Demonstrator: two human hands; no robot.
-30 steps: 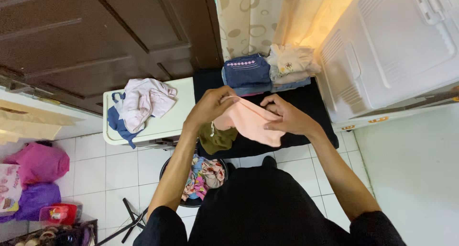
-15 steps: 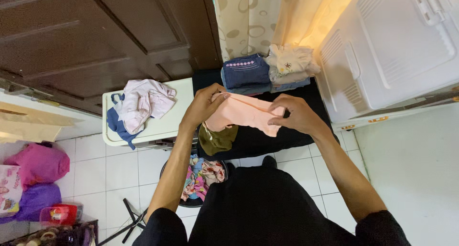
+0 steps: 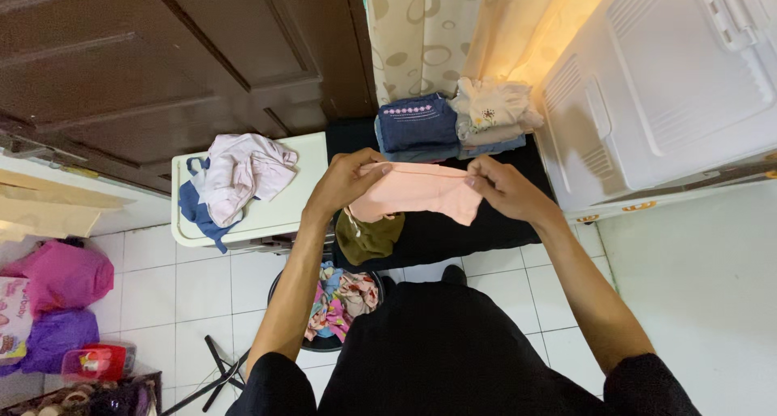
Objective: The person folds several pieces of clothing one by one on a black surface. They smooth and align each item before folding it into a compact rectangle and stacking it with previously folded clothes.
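While both hands pinch it by the upper edge, the peach cloth [image 3: 421,191] hangs stretched out flat above the black table [image 3: 453,236], its left end bunched and its right corner drooping to a point. The left hand [image 3: 344,183] is closed on the left corner with thumb on top, and the right hand [image 3: 506,189] grips the opposite end between fingertips and thumb, so the piece is taut between them. By my reading the step in hand is spreading the garment straight before a fold; the next move would call for an even top edge and a bare patch of table to lay it on. Just under the left hand lies an olive-green cloth [image 3: 368,236], close enough to get caught beneath. Farther back on the table sit folded stacks, a blue denim pile [image 3: 418,126] and a cream pile [image 3: 490,112] touching it. To the left, a white stool [image 3: 271,214] carries a loose heap of pink and blue clothes [image 3: 235,177]. Below, on the tiled floor [image 3: 194,290], a dark basket [image 3: 285,286] holds flowered laundry [image 3: 340,299].
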